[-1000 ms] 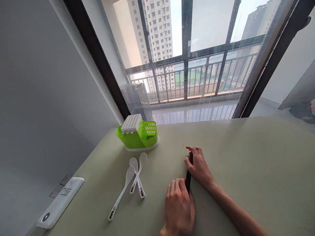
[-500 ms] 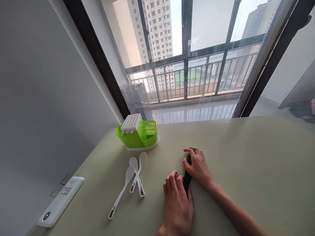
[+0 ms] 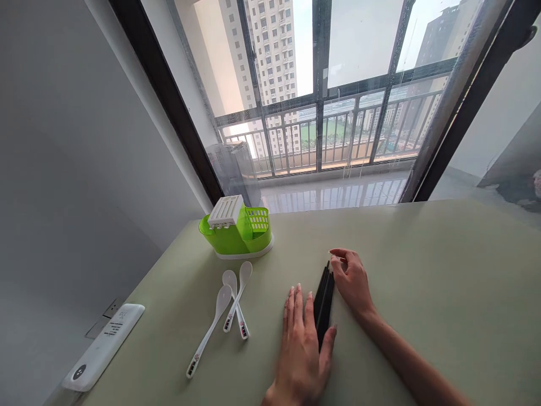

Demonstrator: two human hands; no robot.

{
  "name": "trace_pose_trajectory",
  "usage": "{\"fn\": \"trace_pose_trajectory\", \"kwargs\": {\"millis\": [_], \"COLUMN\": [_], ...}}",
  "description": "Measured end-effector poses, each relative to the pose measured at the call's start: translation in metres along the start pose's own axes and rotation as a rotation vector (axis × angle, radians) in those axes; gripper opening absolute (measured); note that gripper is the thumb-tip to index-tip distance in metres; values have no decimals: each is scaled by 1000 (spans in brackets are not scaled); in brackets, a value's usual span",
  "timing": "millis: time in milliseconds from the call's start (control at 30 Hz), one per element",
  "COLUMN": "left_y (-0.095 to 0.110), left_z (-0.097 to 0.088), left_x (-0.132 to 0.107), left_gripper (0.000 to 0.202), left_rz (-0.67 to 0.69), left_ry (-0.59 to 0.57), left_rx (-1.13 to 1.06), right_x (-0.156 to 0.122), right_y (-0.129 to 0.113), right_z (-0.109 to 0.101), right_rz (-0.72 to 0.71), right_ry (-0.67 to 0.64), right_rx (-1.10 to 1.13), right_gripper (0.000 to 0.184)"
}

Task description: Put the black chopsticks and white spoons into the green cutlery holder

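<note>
A bundle of black chopsticks (image 3: 324,301) lies on the table, its thin ends pointing away from me and slightly fanned. Flat along its left side rests my left hand (image 3: 299,344), fingers stretched out and the thumb on the right of the bundle's near end, so the hand is open around it. My right hand (image 3: 353,285) is just right of the far ends, fingers loosely bent and nothing visible in them. Whether it touches the chopsticks I cannot tell. Left of my hands lie three white spoons, one long spoon (image 3: 211,326) and two shorter crossed spoons (image 3: 240,293).
A green utensil holder (image 3: 230,241) with a white slotted top stands near the table's back left. On the left edge lies a long white device (image 3: 107,347) with a round button. Beyond the pale green table (image 3: 422,270) is a glass door with dark frames.
My right hand has come off the bundle and shifted right. My left fingers have straightened along the left side. The chopsticks now show more fully and look more spread out.
</note>
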State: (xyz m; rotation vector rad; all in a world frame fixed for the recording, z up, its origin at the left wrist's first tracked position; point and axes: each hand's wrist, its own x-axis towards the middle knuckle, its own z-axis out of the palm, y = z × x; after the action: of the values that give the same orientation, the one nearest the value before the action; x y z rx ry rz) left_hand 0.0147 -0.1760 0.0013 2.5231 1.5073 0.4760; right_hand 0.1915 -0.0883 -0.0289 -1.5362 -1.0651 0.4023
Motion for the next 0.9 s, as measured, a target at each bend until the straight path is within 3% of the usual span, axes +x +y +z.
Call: {"fn": "trace_pose_trajectory", "kwargs": {"millis": [200, 400, 500, 667, 900], "left_y": [-21, -76, -104, -130, -137], "left_z": [-28, -48, -52, -54, -64], "left_x": [4, 2, -4, -20, -33], "left_gripper": [45, 47, 52, 55, 61], "left_rz": [-44, -135, -186, -288, -389], "left_ry": [137, 368, 427, 406, 312], "left_rx": [-29, 203, 327, 424, 476], "right_x": [-1, -2, -2, -1, -2], "right_y": [-2, -6, -6, -3, -2], "right_z": [-4, -5, -4, -3, -3], "right_rz": [87, 128, 133, 127, 118], "right_ry": [34, 36, 36, 34, 38], "right_rx": [70, 96, 101, 97, 91], "right_gripper": [33, 29, 28, 27, 25]}}
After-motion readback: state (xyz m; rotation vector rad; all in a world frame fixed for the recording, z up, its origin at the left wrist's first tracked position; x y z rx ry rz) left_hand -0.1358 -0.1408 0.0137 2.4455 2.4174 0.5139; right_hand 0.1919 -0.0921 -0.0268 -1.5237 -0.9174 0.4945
